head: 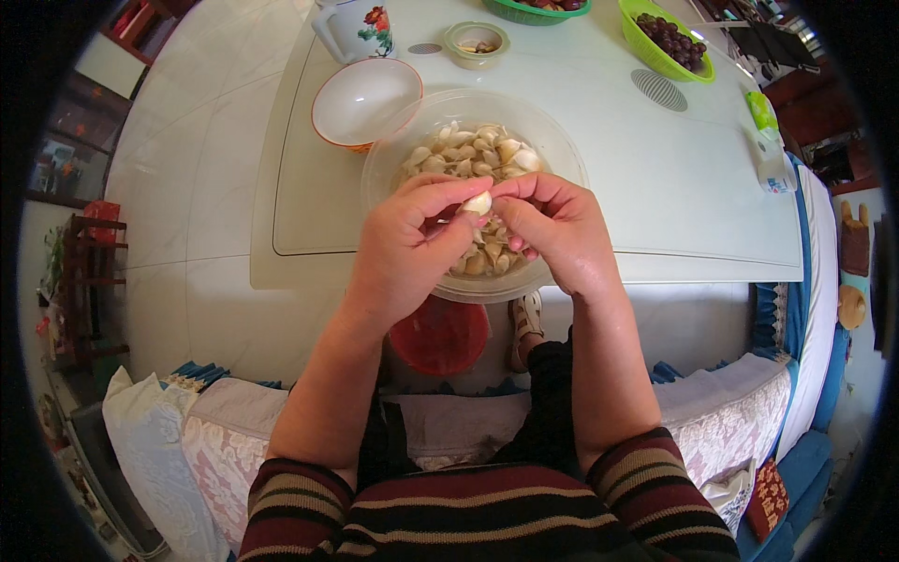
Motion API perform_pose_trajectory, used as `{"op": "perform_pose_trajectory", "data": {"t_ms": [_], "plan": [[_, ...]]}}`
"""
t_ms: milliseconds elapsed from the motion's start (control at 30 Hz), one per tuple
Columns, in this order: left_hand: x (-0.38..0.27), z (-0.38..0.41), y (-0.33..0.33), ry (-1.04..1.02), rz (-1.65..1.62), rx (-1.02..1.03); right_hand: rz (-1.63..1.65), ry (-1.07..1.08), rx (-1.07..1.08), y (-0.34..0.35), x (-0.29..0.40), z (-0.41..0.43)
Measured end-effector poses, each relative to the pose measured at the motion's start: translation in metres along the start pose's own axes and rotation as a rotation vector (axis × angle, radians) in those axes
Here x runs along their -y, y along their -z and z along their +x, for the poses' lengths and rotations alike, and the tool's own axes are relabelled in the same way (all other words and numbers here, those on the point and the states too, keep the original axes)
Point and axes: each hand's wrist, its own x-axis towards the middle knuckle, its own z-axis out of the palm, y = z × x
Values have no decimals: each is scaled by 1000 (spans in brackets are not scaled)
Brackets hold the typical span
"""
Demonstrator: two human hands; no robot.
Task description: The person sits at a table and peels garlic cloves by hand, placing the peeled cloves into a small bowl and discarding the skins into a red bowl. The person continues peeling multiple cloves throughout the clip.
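Between the thumb and fingers of my left hand [414, 228] is a pale garlic clove [478, 204]. The fingertips of my right hand [558, 221] are pinched together at the clove's right side; whether they grip a bit of its skin is too small to tell. Both hands are over the near part of a translucent plastic bowl [569, 151]. Many garlic cloves [467, 151] lie in it, seemingly in water, and my hands hide some of them. Just beyond the bowl's left rim stands a white bowl [365, 98] with an orange edge, its inside showing nothing.
A floral pitcher [358, 31], a small lidless pot [477, 46], a green basket [537, 10] and a lime basket of grapes [667, 42] stand farther back on the pale table [702, 197]. Below its front edge, a red bucket [439, 337] is on the floor between my legs.
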Motion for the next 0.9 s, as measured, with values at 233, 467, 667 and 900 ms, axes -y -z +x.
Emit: {"op": "perform_pose_trajectory", "data": {"t_ms": [233, 467, 667, 900], "plan": [[-5, 0, 0, -3, 53, 25, 1, 10, 0, 0, -2, 1], [-7, -1, 0, -29, 68, 31, 23, 14, 11, 1, -2, 1], [-8, 0, -1, 35, -16, 3, 22, 6, -1, 1, -1, 0], [-7, -1, -4, -74, 191, -98, -135, 217, -112, -10, -5, -3]]}}
